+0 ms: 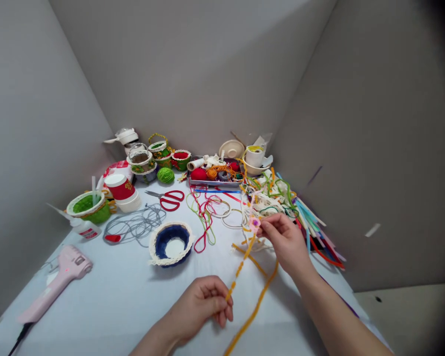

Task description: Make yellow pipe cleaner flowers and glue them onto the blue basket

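In the head view, my left hand [207,304] is closed in a pinch on a strand of orange-yellow yarn [239,268], thin and bumpy along its length. The strand slants up from there towards my right hand [287,242]. Between the fingertips of that hand is a small pink flower [255,224] with a purple centre. Whether the yarn is joined to the flower I cannot tell. Below my right hand, a thicker orange cord [257,305] curves down to the front edge. Left of the hands stands a dark blue bowl [162,247] with a white braided rim.
Red-handled scissors [171,200] and grey cord [137,225] lie behind the bowl. At left are a pink glue gun [55,284], a glue bottle [84,228] and stacked cups [120,190]. A metal tray [217,184] of yarn stands at the back; pipe cleaners [319,227] lie right.
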The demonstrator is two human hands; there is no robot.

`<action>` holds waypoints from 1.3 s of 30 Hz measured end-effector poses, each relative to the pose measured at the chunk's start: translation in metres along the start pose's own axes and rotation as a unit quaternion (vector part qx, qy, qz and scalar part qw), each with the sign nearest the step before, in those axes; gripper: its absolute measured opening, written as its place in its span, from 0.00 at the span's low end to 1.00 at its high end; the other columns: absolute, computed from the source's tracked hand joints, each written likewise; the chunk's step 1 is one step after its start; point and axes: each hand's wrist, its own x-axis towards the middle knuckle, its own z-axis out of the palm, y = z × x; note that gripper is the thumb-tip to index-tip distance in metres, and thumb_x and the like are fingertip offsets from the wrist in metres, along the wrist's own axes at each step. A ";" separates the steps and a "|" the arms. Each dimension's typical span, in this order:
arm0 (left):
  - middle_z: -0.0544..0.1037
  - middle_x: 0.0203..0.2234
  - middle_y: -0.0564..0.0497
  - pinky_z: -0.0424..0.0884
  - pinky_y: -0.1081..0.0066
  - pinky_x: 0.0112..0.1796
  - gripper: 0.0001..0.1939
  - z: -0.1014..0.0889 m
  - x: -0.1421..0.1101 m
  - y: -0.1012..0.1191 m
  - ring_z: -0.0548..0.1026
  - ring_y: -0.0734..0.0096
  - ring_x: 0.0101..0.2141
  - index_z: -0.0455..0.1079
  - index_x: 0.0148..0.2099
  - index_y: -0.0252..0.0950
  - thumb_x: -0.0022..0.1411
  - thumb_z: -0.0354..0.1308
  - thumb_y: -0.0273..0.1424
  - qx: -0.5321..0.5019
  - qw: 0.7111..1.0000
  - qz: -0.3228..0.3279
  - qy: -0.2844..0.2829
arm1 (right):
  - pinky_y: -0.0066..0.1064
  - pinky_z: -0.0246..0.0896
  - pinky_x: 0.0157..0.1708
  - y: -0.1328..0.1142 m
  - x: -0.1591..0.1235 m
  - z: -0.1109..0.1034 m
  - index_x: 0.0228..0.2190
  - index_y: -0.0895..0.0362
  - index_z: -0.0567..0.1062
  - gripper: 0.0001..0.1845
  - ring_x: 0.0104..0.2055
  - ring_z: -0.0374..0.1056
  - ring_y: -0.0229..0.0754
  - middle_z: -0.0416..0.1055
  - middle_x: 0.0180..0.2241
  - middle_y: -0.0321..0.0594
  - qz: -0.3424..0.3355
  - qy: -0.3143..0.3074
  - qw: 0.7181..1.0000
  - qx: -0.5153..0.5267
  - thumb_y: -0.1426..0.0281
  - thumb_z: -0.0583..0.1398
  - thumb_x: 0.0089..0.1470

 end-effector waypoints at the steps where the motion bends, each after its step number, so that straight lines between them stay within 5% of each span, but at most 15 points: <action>1: 0.77 0.21 0.49 0.61 0.79 0.21 0.16 0.000 0.000 -0.001 0.69 0.80 0.17 0.70 0.31 0.30 0.50 0.68 0.38 -0.001 1.000 0.007 0.001 | 0.28 0.70 0.30 -0.003 0.003 0.001 0.28 0.57 0.72 0.12 0.26 0.70 0.36 0.74 0.23 0.35 0.003 -0.010 1.000 -0.002 0.62 0.66 0.49; 4: 0.77 0.21 0.49 0.58 0.79 0.20 0.17 -0.001 0.000 -0.002 0.68 0.80 0.16 0.70 0.33 0.30 0.52 0.66 0.40 -0.008 1.000 0.014 -0.003 | 0.28 0.69 0.28 -0.023 0.020 0.000 0.27 0.57 0.71 0.12 0.24 0.70 0.35 0.73 0.22 0.35 -0.033 0.010 0.999 -0.018 0.62 0.66 0.49; 7: 0.76 0.20 0.49 0.60 0.77 0.21 0.16 0.001 0.000 -0.002 0.69 0.79 0.17 0.70 0.33 0.30 0.53 0.66 0.39 -0.008 1.000 0.008 0.005 | 0.30 0.70 0.31 -0.065 0.051 -0.008 0.29 0.57 0.70 0.09 0.26 0.71 0.36 0.73 0.25 0.35 -0.177 0.124 0.975 -0.061 0.66 0.65 0.51; 11: 0.75 0.20 0.51 0.58 0.77 0.24 0.15 0.005 0.000 0.005 0.67 0.80 0.19 0.69 0.33 0.31 0.53 0.66 0.37 -0.027 0.999 0.007 0.047 | 0.35 0.68 0.36 -0.133 0.108 -0.026 0.34 0.60 0.70 0.04 0.31 0.72 0.38 0.71 0.30 0.39 -0.401 0.271 0.852 -0.200 0.72 0.61 0.55; 14: 0.75 0.23 0.51 0.58 0.77 0.26 0.14 0.008 -0.001 0.010 0.68 0.80 0.22 0.69 0.34 0.31 0.53 0.66 0.36 -0.042 0.997 0.009 0.063 | 0.36 0.63 0.39 -0.163 0.152 -0.042 0.40 0.63 0.69 0.07 0.36 0.71 0.40 0.71 0.35 0.44 -0.451 0.290 0.778 -0.327 0.76 0.54 0.60; 18: 0.76 0.26 0.50 0.58 0.76 0.29 0.14 0.008 -0.002 0.011 0.69 0.79 0.25 0.69 0.36 0.31 0.53 0.67 0.36 -0.049 0.997 0.006 0.062 | 0.36 0.53 0.46 -0.165 0.198 -0.055 0.40 0.66 0.70 0.09 0.48 0.64 0.45 0.69 0.42 0.52 -0.396 0.278 0.714 -0.506 0.74 0.52 0.63; 22: 0.76 0.26 0.50 0.57 0.75 0.29 0.15 0.007 -0.001 0.010 0.69 0.78 0.25 0.69 0.35 0.32 0.52 0.67 0.36 -0.052 0.997 0.004 0.063 | 0.33 0.48 0.43 -0.139 0.222 -0.060 0.46 0.67 0.66 0.19 0.48 0.59 0.43 0.65 0.48 0.58 -0.280 0.197 0.698 -0.629 0.68 0.42 0.69; 31: 0.76 0.25 0.49 0.58 0.75 0.28 0.17 0.005 0.004 0.007 0.69 0.78 0.24 0.69 0.35 0.32 0.49 0.69 0.38 -0.069 0.996 0.020 0.053 | 0.32 0.44 0.32 -0.084 0.241 -0.071 0.40 0.63 0.72 0.10 0.35 0.61 0.41 0.73 0.39 0.54 -0.191 0.128 0.698 -0.678 0.73 0.52 0.63; 34: 0.76 0.25 0.49 0.57 0.75 0.26 0.19 -0.001 0.008 -0.002 0.69 0.78 0.23 0.69 0.35 0.32 0.49 0.69 0.40 -0.069 0.996 0.022 0.044 | 0.33 0.44 0.32 -0.095 0.250 -0.066 0.39 0.65 0.72 0.10 0.35 0.62 0.41 0.73 0.38 0.56 -0.192 0.150 0.695 -0.676 0.73 0.53 0.62; 39: 0.76 0.25 0.48 0.56 0.75 0.25 0.20 -0.007 0.012 -0.010 0.69 0.77 0.22 0.69 0.35 0.32 0.48 0.69 0.42 -0.065 0.997 0.024 0.035 | 0.33 0.48 0.39 -0.152 0.266 -0.052 0.45 0.70 0.69 0.18 0.46 0.64 0.43 0.69 0.48 0.61 -0.255 0.193 0.678 -0.661 0.69 0.48 0.66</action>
